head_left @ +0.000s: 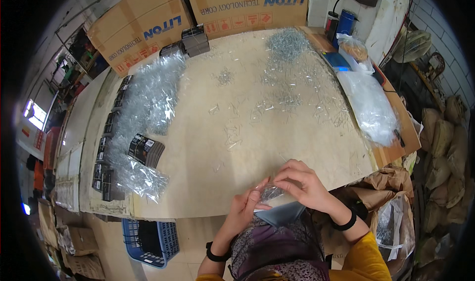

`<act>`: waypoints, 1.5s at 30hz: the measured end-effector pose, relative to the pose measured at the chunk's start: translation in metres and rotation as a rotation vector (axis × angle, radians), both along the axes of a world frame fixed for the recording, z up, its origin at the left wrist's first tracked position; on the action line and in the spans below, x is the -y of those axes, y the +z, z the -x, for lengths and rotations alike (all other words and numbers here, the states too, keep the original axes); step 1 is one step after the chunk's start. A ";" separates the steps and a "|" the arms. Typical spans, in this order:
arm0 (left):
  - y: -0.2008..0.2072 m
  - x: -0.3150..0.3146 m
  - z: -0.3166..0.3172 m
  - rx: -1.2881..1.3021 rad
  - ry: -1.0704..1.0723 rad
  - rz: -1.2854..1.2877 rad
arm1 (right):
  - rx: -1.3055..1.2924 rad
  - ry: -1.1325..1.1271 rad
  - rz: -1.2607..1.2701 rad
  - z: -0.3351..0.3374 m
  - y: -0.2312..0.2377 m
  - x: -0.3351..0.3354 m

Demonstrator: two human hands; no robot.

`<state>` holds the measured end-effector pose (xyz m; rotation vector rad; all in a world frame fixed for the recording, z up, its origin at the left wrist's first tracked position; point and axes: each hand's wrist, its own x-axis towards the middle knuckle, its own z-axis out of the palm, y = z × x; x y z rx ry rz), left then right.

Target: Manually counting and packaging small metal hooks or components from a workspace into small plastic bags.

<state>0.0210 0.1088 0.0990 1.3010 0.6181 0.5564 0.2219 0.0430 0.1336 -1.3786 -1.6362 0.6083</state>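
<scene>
At the table's near edge, my left hand [245,205] pinches a small clear plastic bag [270,194] between thumb and fingers. My right hand [303,183] is closed at the bag's other side, its fingertips on the plastic. Whether it also grips a small metal piece cannot be made out. Just below both hands, a flat blue-grey piece [282,214] lies against my body at the table edge. On the table [198,182] ahead are scattered thin bent wire pieces [232,135], with a dense heap of them [288,44] at the far right.
Filled clear bags [148,93] are heaped along the left, with a stack of dark printed cards [146,150] on them. Cardboard boxes [247,9] stand behind. A blue digital scale [336,61] and a bundle of clear bags [368,105] sit right. Below is a blue basket [170,239].
</scene>
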 end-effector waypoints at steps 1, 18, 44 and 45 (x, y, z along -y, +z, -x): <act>0.000 -0.002 0.002 0.003 -0.039 0.013 | -0.044 -0.017 -0.004 0.001 0.000 -0.001; -0.021 0.000 0.008 -0.007 -0.142 0.054 | -0.055 0.198 0.061 0.000 0.006 -0.005; 0.004 -0.004 0.005 -0.002 0.019 0.304 | 0.054 0.162 0.101 -0.009 0.013 -0.017; 0.000 -0.006 0.009 -0.003 0.020 0.301 | 0.009 0.221 0.126 -0.010 0.011 -0.020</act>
